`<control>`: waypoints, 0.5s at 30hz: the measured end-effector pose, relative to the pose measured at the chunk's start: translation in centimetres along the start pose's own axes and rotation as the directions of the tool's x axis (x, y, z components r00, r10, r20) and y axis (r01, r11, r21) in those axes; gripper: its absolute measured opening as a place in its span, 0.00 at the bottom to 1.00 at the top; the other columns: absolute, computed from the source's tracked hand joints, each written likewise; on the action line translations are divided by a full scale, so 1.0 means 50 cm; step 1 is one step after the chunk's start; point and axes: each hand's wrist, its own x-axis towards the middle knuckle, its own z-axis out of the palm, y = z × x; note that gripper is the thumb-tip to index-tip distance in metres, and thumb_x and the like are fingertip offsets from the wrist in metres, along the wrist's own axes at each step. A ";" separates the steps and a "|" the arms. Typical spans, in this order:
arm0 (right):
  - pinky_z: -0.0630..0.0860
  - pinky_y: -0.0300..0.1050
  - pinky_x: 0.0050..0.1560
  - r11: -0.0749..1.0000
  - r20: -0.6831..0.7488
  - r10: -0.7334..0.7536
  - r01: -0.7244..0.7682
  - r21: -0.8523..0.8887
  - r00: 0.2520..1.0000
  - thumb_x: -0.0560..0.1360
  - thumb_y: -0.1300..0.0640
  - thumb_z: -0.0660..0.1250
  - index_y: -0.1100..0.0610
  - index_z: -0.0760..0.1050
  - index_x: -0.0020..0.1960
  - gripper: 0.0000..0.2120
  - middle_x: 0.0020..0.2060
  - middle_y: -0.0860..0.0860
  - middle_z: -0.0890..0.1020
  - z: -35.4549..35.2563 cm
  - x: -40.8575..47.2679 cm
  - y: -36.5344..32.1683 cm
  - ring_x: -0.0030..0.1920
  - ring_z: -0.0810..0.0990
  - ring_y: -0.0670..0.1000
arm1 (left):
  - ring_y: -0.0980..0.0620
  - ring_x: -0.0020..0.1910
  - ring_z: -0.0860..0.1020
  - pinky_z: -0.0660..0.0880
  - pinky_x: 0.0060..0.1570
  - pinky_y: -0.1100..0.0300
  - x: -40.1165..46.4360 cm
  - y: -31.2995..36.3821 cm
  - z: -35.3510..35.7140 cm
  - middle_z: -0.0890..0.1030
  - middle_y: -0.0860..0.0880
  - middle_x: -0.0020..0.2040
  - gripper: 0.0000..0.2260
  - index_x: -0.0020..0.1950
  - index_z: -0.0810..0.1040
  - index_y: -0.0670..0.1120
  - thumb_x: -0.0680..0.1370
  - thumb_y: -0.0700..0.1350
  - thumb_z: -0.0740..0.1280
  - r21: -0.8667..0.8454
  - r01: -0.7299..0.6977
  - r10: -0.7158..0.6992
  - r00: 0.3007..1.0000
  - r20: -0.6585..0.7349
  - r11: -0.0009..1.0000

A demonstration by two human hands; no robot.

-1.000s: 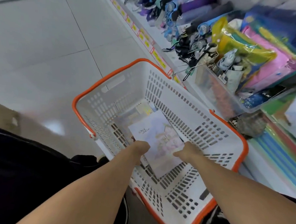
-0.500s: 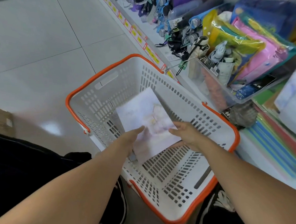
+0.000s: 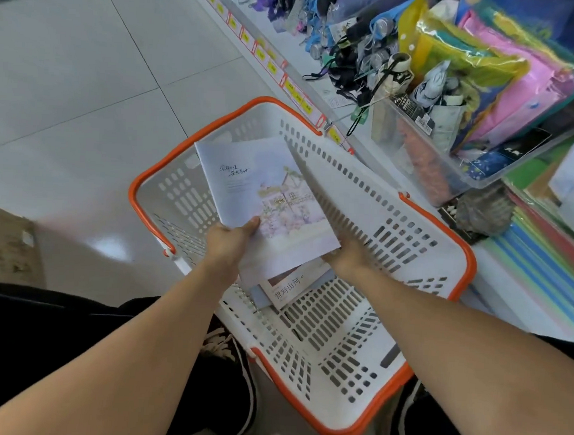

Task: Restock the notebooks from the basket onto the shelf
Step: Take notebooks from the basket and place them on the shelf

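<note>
A white basket with an orange rim (image 3: 420,244) stands on the floor between my feet. Over it I hold a stack of pale notebooks (image 3: 263,196) with a pastel house picture on the top cover. My left hand (image 3: 229,244) grips the stack's near left edge, thumb on top. My right hand (image 3: 348,257) holds its near right corner from underneath, fingers mostly hidden. Another notebook (image 3: 295,286) with dark printed characters lies on the basket floor under the stack. The shelf (image 3: 494,288) runs along the right.
On the shelf stand a clear bin (image 3: 425,158) of umbrellas and pouches, stacked coloured folders (image 3: 549,261) and yellow price tags (image 3: 298,95) along its edge. My dark shoes (image 3: 235,357) flank the basket. Light floor tiles stretch to the left.
Both hands have lifted the notebook stack up out of the basket, uncovering another notebook on the basket floor. The view has shifted slightly.
</note>
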 end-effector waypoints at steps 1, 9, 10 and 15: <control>0.76 0.54 0.62 1.000 -0.006 0.026 -0.026 -0.011 1.000 0.75 0.52 0.72 0.59 0.68 0.73 0.30 0.67 0.56 0.76 0.015 -0.003 0.004 0.65 0.76 0.58 | 0.47 0.37 0.83 0.80 0.36 0.57 -0.001 0.000 -0.002 0.84 0.47 0.41 0.11 0.51 0.81 0.42 0.72 0.43 0.76 0.001 -0.009 0.009 1.000 -0.006 1.000; 0.74 0.53 0.60 0.935 -0.181 0.019 -0.082 -0.345 0.983 0.73 0.52 0.75 0.58 0.71 0.67 0.27 0.64 0.56 0.72 0.067 0.000 0.019 0.66 0.68 0.57 | 0.55 0.34 0.81 0.74 0.26 0.65 -0.007 0.003 -0.004 0.82 0.51 0.39 0.10 0.52 0.79 0.46 0.74 0.45 0.74 0.037 -0.128 0.132 0.985 -0.115 0.991; 0.74 0.53 0.60 0.931 -0.187 0.034 -0.099 -0.352 0.982 0.72 0.51 0.75 0.58 0.71 0.67 0.28 0.64 0.56 0.72 0.068 -0.001 0.019 0.66 0.68 0.57 | 0.54 0.36 0.81 0.75 0.30 0.64 -0.008 0.004 -0.004 0.82 0.51 0.40 0.11 0.54 0.79 0.45 0.74 0.45 0.74 0.031 -0.132 0.135 0.984 -0.118 0.991; 0.78 0.52 0.58 0.931 -0.138 0.162 -0.198 -0.308 0.977 0.69 0.49 0.78 0.62 0.76 0.61 0.26 0.59 0.58 0.78 0.059 0.012 0.020 0.62 0.75 0.59 | 0.48 0.43 0.83 0.80 0.44 0.54 -0.013 0.004 -0.003 0.84 0.46 0.46 0.15 0.59 0.79 0.41 0.75 0.43 0.74 0.016 -0.147 0.148 0.984 -0.100 0.989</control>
